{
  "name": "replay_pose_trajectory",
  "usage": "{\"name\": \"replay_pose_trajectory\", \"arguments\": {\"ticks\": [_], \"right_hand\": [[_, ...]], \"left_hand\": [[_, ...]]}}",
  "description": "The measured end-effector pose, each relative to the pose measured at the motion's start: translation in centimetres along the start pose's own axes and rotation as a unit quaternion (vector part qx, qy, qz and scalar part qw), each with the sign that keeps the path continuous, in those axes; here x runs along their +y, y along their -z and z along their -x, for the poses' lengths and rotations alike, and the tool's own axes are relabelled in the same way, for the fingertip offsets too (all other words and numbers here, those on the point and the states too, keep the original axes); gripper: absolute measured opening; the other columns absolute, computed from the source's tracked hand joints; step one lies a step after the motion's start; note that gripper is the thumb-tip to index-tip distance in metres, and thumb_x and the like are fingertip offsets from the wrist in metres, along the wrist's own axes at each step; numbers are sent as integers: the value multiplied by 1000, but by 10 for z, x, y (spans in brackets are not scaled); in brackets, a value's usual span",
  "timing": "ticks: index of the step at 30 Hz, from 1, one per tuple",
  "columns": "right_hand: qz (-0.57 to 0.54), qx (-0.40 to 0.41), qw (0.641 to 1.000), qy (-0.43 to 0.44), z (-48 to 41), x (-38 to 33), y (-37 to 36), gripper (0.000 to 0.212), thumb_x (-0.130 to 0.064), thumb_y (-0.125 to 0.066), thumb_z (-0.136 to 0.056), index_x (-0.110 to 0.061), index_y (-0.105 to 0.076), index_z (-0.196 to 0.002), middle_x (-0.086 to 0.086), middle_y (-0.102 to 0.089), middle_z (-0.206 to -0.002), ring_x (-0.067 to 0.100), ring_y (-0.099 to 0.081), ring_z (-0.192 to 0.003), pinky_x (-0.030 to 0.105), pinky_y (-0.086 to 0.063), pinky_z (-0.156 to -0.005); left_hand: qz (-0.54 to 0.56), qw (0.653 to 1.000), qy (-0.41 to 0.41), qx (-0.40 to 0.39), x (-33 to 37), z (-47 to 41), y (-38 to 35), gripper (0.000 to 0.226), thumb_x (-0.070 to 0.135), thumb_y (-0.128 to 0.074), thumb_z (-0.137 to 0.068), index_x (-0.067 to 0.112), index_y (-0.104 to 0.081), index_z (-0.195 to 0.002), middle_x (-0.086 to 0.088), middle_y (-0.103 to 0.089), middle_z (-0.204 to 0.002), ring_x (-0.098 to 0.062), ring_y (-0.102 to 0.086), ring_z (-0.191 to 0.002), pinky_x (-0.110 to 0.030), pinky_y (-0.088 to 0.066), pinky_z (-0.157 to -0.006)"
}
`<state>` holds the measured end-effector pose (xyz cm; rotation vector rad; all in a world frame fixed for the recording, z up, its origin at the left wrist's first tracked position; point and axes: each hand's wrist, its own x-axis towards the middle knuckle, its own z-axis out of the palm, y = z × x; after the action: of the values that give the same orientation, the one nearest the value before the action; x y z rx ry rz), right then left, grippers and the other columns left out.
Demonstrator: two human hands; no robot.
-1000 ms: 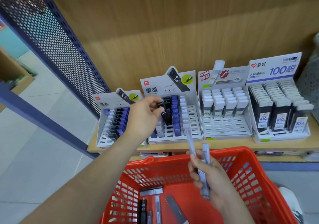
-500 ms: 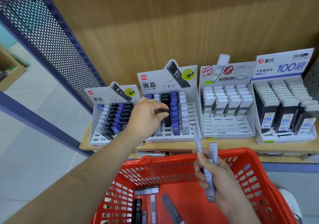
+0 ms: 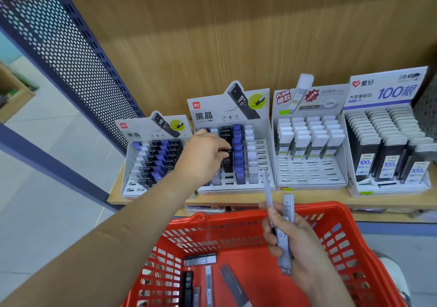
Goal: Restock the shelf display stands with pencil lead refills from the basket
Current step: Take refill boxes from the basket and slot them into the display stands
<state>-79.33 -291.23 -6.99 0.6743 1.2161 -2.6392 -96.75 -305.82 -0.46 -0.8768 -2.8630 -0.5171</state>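
— What's furthest left on the shelf?

— A small white cardboard display stand with rows of black and blue lead cases. It sits on the pale wooden shelf. Just right of it is a taller white cardboard stand of the same brand.

— And your left hand?

— My left hand reaches over that taller stand, fingers curled. It pinches the top of a black plastic refill case marked HB 0.7. The case stands upright in the black column, right beside the blue one.

— Further right?

— A white stand of white-capped clear cases, filled in its back rows. Then a white-and-blue stand of black 100-count packs.

— Where's the basket?

— The red plastic mesh basket is below the shelf edge, in front of me. Loose grey and black refill cases lie on its bottom, towards the left.

— Your right hand?

— My right hand is above the basket, fingers wrapped round two translucent grey refill cases. One leans up and left towards the taller stand. The other stands nearly upright.
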Motion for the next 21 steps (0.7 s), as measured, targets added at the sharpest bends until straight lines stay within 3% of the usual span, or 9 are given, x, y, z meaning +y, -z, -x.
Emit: {"name": "replay_pose_trajectory", "arguments": {"ticks": [5,9,12,14,17,19,21], "right_hand": [[0,5,1000,3,-1,-2,-5,30,-14,-66,-80,-4,-71,-109,8,-50,-69,11,-40,-47,19,-32,-33],[56,42,997,32,-1,-9,-8,22,-5,-62,-89,-6,-69,-110,6,-50,-68,11,-40,-47,20,-31,-35],[98,63,992,56,-2,-14,-10,12,-7,-64,-91,-12,-73,-98,8,-50,-64,13,-39,-45,24,-26,-42],[98,74,990,69,-2,-19,-13,7,-6,-66,-89,-8,-72,-85,12,-49,-63,15,-38,-44,24,-25,-42],[91,81,989,78,1,-26,-17,13,-7,-68,-88,-8,-65,-74,14,-48,-63,15,-37,-43,25,-21,-46],[83,83,990,83,5,-30,-21,13,-10,-70,-87,-7,-58,-83,9,-49,-59,13,-37,-41,23,-22,-43],[70,90,990,81,8,-32,-25,19,-16,-71,-87,-7,-54,-86,5,-47,-54,12,-36,-38,18,-23,-37]], "left_hand": [[-24,999,-32,24,-2,2,-5,17,20,-66,-89,13,-75,-101,-1,-69,-96,-24,-47,-95,-34,-43,-86],[-42,998,-32,18,0,4,-5,21,22,-58,-94,16,-73,-108,1,-66,-101,-23,-47,-97,-33,-42,-91],[74,996,-18,41,17,15,7,23,19,-58,-93,18,-70,-114,4,-67,-105,-14,-53,-96,-22,-40,-92],[135,988,-76,0,32,31,13,25,28,-61,-91,20,-70,-113,8,-68,-107,-8,-54,-99,-19,-40,-90],[42,981,-168,-87,41,51,9,40,46,-56,-87,26,-64,-121,13,-66,-113,-10,-51,-105,-30,-43,-93],[0,983,-166,-78,44,58,6,37,45,-55,-89,27,-63,-120,12,-68,-103,-13,-53,-98,-36,-48,-85],[67,987,-128,-70,51,64,10,24,41,-59,-90,27,-68,-107,9,-67,-86,-7,-51,-86,-26,-45,-78]]}}
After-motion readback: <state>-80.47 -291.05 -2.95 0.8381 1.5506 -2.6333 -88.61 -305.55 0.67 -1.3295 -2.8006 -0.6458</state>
